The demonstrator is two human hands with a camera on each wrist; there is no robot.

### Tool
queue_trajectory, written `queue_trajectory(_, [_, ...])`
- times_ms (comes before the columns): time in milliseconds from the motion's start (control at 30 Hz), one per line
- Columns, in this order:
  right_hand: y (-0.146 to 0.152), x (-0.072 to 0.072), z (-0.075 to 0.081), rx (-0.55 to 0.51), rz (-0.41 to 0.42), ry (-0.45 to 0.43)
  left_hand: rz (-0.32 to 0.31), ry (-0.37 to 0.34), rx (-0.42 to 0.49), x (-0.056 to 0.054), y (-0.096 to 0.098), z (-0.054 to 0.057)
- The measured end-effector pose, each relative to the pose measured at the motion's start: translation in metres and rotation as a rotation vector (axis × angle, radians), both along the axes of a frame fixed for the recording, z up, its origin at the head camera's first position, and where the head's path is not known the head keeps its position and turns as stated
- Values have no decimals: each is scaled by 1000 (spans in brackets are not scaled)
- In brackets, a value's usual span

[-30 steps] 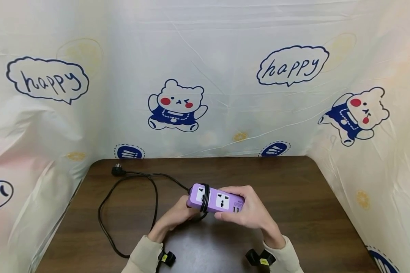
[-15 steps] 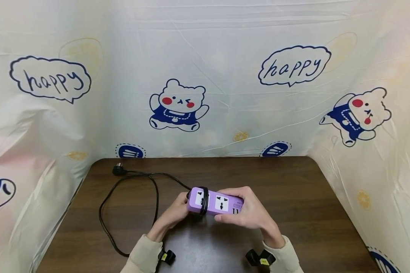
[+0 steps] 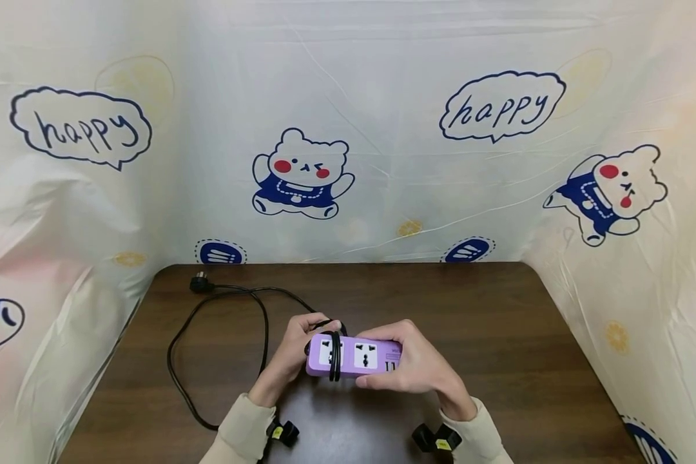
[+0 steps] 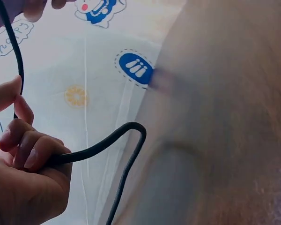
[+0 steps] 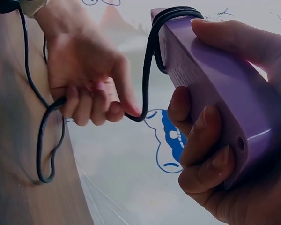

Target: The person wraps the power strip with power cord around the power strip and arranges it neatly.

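Note:
A purple power strip point(image 3: 350, 356) with white sockets is held above the table by my right hand point(image 3: 414, 361), thumb on the near side and fingers round the far side. Several turns of its black cord point(image 3: 335, 357) wrap the strip's left end. My left hand point(image 3: 294, 345) grips the cord just beyond that end. In the left wrist view the cord point(image 4: 100, 147) runs through the curled fingers and is pinched between thumb and index finger. The right wrist view shows the purple casing point(image 5: 234, 93) from below, the cord stretching from it to the left hand point(image 5: 91, 84).
The rest of the cord point(image 3: 174, 361) lies in a wide loop on the left of the brown wooden table point(image 3: 470, 303), its black plug point(image 3: 200, 283) near the back left corner. A printed white curtain point(image 3: 383, 129) surrounds the table's back and sides.
The left hand has moved from beside and under the strip's left end to its far side, bringing the cord up. The right hand has shifted the strip slightly left and nearer, turning it more level.

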State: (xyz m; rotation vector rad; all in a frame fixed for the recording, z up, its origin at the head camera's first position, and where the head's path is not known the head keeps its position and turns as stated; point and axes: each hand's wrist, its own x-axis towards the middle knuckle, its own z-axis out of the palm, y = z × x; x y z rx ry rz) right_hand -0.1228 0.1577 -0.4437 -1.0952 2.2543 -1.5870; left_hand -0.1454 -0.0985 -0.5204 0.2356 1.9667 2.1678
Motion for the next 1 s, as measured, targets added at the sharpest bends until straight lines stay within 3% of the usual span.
queue_trajectory(133, [-4,1,-1,19,25,-3,26,-7,13,1,-3,6])
queue_trajectory(467, [-13,6,-1,73,76,-10,40,182,-139,6,-20,28])
queue_trajectory(667, [-11,5,-2,105,68,-24,101,294,-222,9,-21,42])
queue_trajectory(1000, [-12,5,-4,215,9,32,154,342,-299,20,-12,56])
